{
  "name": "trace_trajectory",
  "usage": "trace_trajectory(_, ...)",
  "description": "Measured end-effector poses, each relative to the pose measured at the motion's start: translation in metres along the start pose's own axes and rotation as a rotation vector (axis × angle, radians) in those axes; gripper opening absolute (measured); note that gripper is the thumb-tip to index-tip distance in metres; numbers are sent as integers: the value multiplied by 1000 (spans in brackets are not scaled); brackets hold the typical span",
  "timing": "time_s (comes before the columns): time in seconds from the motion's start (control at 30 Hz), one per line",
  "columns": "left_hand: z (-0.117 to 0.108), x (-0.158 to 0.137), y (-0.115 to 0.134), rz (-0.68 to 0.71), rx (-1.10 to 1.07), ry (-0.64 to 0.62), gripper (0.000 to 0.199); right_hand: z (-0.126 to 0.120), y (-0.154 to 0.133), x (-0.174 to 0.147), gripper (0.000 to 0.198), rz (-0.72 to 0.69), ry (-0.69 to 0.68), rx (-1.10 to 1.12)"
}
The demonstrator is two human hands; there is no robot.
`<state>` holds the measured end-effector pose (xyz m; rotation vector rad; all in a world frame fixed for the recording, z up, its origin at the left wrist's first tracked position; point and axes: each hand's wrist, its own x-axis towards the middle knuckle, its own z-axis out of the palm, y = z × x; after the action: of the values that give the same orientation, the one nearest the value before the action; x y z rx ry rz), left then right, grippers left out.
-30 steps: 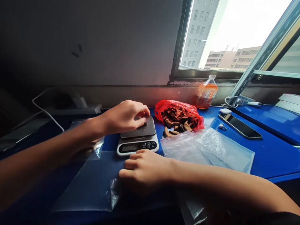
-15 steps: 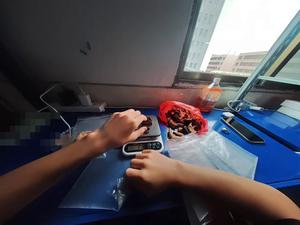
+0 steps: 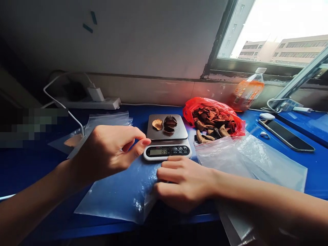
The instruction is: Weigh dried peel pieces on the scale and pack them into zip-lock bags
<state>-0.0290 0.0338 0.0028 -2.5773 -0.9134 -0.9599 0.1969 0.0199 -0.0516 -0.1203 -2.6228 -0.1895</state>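
Note:
Curved, dried brown slices [image 3: 170, 125] lie on the metal plate of a small white digital scale [image 3: 167, 152]; its display appears to read 8.9. Just left of the scale is my left hand [image 3: 115, 148], its thumb and index finger pinched together at the scale's near-left edge. Whatever the pinch holds, if anything, is hidden. My right hand [image 3: 183, 182] is curled in front of the scale, closed on the edge of a clear plastic bag [image 3: 115, 196] that lies flat on the blue table. Its fingertips are out of sight.
Behind and right, a red plastic bag [image 3: 242, 128] spills more dried slices. Further clear bags [image 3: 276, 164] lie beside it, with a phone [image 3: 287, 135], earbud [image 3: 264, 135] and orange drink bottle [image 3: 248, 90] beyond. A power strip [image 3: 109, 103] and another filled bag [image 3: 89, 135] are at left.
My left hand has drawn back leftward off the scale plate, uncovering the slices there. My right hand stays at the clear bag's edge. The whole view has shifted slightly.

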Motion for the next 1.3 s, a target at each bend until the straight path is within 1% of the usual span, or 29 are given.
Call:
trace_trajectory(0.1, 0, -2, 3, 45, -20, 3, 15, -3, -1, 1, 18, -83, 157, 17)
trace_trajectory(0.2, 2, -4, 5, 45, -20, 29, 18, -7, -3, 2, 29, -136, 243, 62)
trace_trajectory(0.3, 4, -4, 7, 63, -26, 43, 12, -10, -6, 2, 34, -149, 305, 104)
trace_trajectory(0.4, 5, -3, 11, 102, -106, 20, 8, -10, -8, 2, 30, -146, 328, 118)
trace_trajectory(0.53, 5, -4, 27, 314, -349, -36, 13, -10, -7, 3, 25, -178, 393, 68)
trace_trajectory(0.6, 6, -7, 36, 367, -423, -99, 16, -10, -7, 4, 22, -191, 431, 32)
trace_trajectory(0.67, 7, -11, 42, 340, -477, -154, 15, -12, -8, 4, 19, -191, 455, 5)
trace_trajectory(0.73, 9, -14, 45, 298, -518, -185, 14, -13, -9, 4, 15, -172, 476, -19)
trace_trajectory(0.8, 10, -15, 44, 288, -553, -220, 14, -15, -10, 3, 12, -147, 484, -31)
trace_trajectory(0.87, 11, -13, 43, 309, -593, -273, 13, -16, -11, 3, 12, -139, 472, -27)
trace_trajectory(0.97, 11, -8, 42, 298, -649, -383, 13, -16, -11, 3, 14, -163, 441, 1)
trace_trajectory(1.03, 9, -4, 40, 283, -666, -427, 14, -16, -10, 3, 17, -165, 426, 24)
trace_trajectory(1.13, 0, 4, 31, 284, -626, -432, 18, -15, -9, 2, 28, -115, 387, 83)
trace_trajectory(1.2, -11, 8, 22, 250, -569, -450, 18, -14, -8, 1, 32, -81, 352, 112)
trace_trajectory(1.3, -25, 12, 9, 206, -481, -483, 17, -12, -6, 1, 25, -65, 345, 82)
